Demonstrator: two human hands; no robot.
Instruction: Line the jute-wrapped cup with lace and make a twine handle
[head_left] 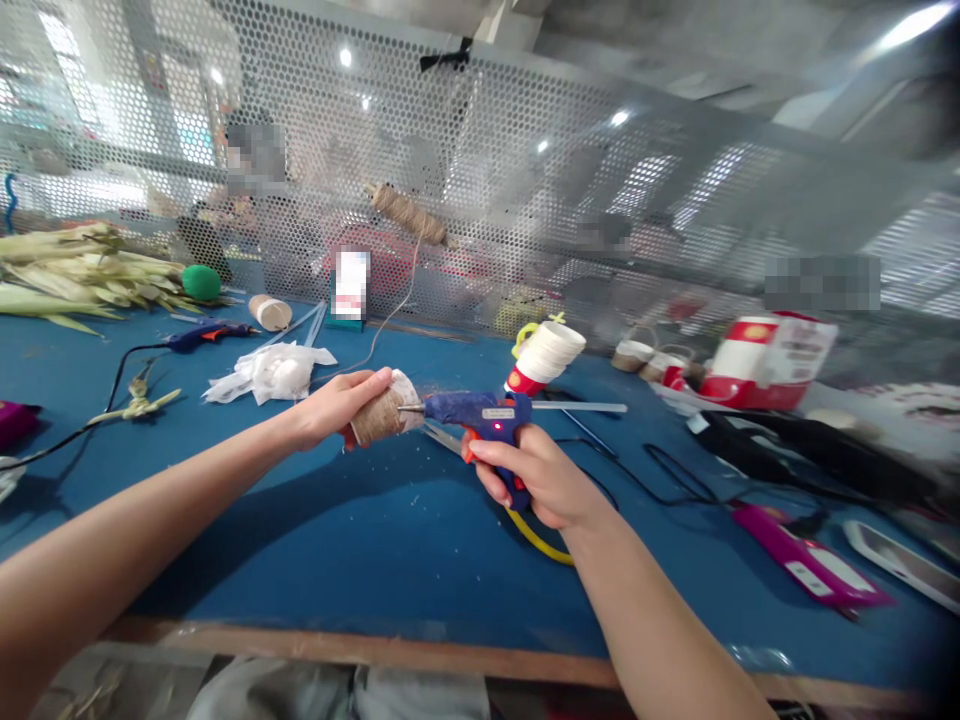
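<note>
My left hand is wrapped round a small paper cup that lies tilted on its side, its wall partly covered in brown twine. In my right hand is a blue hot glue gun with an orange trigger and a lit red light. The metal nozzle meets or nearly meets the twine; I cannot tell if it touches. A clear glue stick sticks out of the gun's back. Scissors lie partly hidden behind the gun, and a twine strand runs from the spool down toward the cup.
A stack of white paper cups stands behind the gun. White crumpled material and a second glue gun lie at left, near pale husks. At right are black cables, a purple power strip and a phone. Perforated metal mesh borders the back.
</note>
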